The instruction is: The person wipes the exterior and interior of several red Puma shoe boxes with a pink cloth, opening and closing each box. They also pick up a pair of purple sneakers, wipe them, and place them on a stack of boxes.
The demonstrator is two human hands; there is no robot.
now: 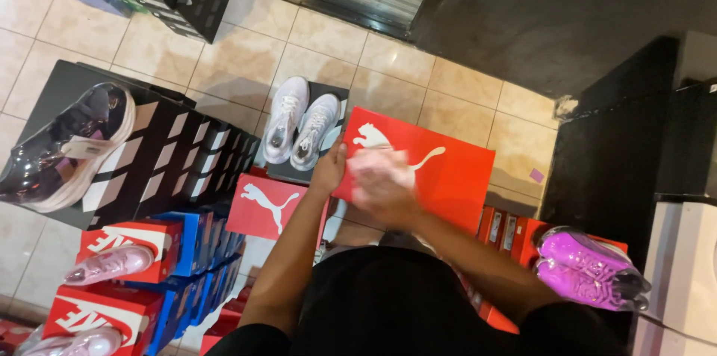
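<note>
Beige floor tiles (246,57) run across the scene, crowded with stacks of shoe boxes, and a dark wall closes off the far right.

Near the middle, the left hand (329,169) grips the left edge of a large red shoe box (448,173); its fingers are curled around that edge and closed on it. The right hand (381,188) lies on top of the same box lid, blurred, so I cannot tell how far its fingers are spread or whether they grasp anything. The box is held tilted above the other boxes, in front of the person's dark clothing.

Just left of and below it lies a smaller red box (269,206). Beyond the left hand, a pair of white sneakers (300,121) sits on a dark box. Far left, a shiny dark sneaker (71,143) in clear wrap rests on a black and white box stack (179,162). Nearer on the left, red and blue boxes (160,251) carry a pale pink shoe (112,262), with another pale shoe (82,342) at the near edge. On the right, a pair of bright purple sneakers (586,266) in clear wrap lies on red boxes.
</note>
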